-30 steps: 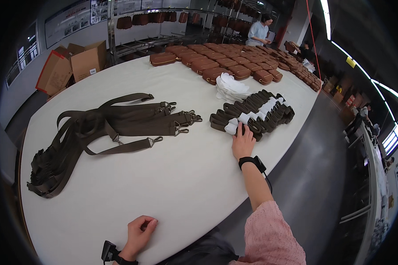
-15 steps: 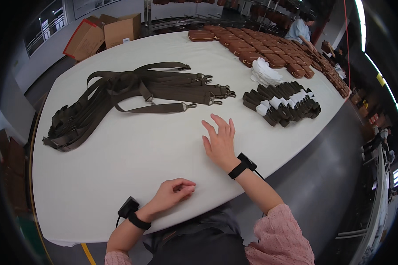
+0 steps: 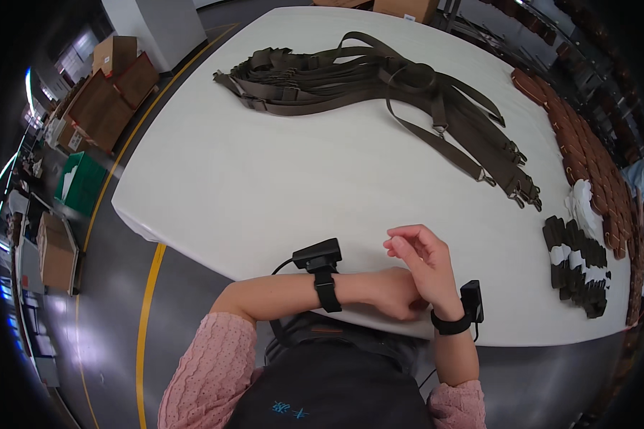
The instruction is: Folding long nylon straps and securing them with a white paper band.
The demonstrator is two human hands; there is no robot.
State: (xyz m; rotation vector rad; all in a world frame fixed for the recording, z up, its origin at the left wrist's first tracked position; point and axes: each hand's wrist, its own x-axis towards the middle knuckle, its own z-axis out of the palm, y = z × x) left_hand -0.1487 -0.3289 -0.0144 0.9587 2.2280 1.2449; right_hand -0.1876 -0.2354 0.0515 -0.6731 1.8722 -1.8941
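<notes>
Both hands were empty at the lower centre of the frame: the left hand [image 3: 397, 293] lay tucked against the right wrist, and the right hand [image 3: 422, 261] was loosely curled above the white surface [image 3: 265, 186]. The brown webbing straps [image 3: 379, 86] lay untouched at upper centre, well apart from both hands.

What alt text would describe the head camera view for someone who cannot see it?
A person's left hand and right hand meet, empty, at the near edge of a white table. A bundle of brown straps lies across the far side.
</notes>
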